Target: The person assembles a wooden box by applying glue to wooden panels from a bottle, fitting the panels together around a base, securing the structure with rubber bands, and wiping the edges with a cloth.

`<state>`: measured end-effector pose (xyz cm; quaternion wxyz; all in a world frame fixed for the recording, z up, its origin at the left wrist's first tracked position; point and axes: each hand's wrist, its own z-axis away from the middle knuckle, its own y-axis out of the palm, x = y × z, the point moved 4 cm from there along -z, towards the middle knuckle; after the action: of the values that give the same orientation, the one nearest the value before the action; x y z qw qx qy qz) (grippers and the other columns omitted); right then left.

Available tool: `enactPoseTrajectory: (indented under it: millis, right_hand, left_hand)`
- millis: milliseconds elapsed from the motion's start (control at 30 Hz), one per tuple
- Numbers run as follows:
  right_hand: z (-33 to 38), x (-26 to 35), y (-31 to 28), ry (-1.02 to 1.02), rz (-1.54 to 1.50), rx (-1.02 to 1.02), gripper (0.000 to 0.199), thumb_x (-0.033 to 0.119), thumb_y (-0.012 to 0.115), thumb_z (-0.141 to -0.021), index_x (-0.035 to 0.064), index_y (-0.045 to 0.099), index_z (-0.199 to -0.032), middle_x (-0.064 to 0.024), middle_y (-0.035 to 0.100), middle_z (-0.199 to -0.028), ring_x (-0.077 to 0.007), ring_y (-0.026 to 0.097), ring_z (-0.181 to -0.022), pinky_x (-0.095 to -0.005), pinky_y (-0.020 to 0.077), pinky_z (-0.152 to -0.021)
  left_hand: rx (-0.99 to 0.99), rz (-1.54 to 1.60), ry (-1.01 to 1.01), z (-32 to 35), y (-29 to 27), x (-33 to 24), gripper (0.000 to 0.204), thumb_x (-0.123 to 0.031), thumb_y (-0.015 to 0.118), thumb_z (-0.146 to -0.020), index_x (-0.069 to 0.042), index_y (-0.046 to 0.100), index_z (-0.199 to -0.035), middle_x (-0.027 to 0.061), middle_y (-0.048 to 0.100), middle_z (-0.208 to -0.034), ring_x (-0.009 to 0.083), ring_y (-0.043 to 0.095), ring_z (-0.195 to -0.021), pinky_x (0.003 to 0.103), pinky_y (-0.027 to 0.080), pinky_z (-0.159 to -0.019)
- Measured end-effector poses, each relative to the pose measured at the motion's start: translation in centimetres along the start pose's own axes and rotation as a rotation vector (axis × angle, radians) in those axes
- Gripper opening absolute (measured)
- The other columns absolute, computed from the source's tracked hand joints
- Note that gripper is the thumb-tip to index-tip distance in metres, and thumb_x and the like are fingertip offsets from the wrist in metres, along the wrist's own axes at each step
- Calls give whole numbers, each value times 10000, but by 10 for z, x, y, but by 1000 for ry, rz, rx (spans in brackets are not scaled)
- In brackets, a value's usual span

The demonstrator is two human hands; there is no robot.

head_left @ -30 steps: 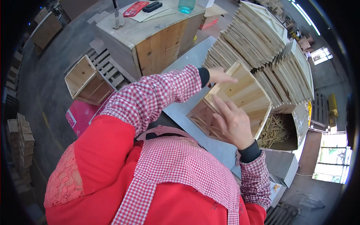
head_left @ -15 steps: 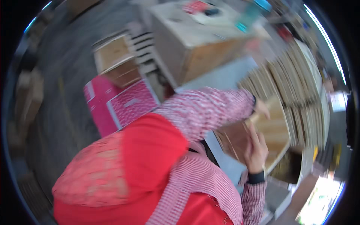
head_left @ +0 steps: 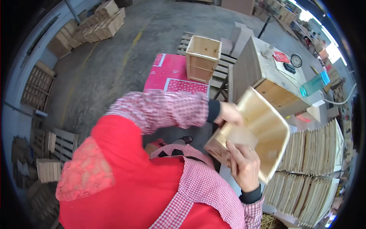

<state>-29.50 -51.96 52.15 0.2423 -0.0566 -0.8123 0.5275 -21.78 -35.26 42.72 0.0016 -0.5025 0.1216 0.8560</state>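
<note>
A pale wooden box (head_left: 268, 128), its open side facing up and tilted, is in front of me to the right. My right hand (head_left: 246, 166) is closed on its near wall, thumb and fingers bent over the edge. My left hand (head_left: 230, 113), smeared by motion, is curled at the box's left edge with its fingertips partly hidden. Between the two hands shows a pale, blurred flat patch (head_left: 243, 136) that I cannot make out; it lies against the box wall.
Stacks of thin wooden panels (head_left: 305, 194) stand close at the right. Beyond the box is a wooden cabinet (head_left: 263, 72) bearing a teal bottle (head_left: 314, 84) and a small round clock (head_left: 296, 60). Another wooden box (head_left: 203, 57) rests on a pink carton (head_left: 173, 68).
My view has swung, so the pink carton and cabinet sit farther right. Both hands stay at the box, which now shows its open inside tilted upward.
</note>
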Motion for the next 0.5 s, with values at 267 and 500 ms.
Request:
enactPoseTrajectory:
  millis: [267, 500]
  right_hand:
    - [-15, -17, 13, -49, -253, -205, 315, -67, 620, -803, -20, 662, -1111, -165, 657, -963, -303, 629, -836, -360, 501, -738]
    - [16, -104, 97, 455, -323, -138, 201, -3, 588, -905, -52, 654, -1088, -146, 668, -932, -200, 649, -798, -295, 519, -698]
  left_hand:
    - [-565, 601, 29, 181, -204, 52, 490, 36, 554, -806, 10, 476, -1289, 168, 598, -1223, 321, 600, -1134, 521, 484, -996]
    - [-934, 1137, 128, 151, -388, 108, 438, -78, 491, -892, 48, 429, -1307, 228, 504, -1319, 378, 491, -1252, 537, 405, -1082]
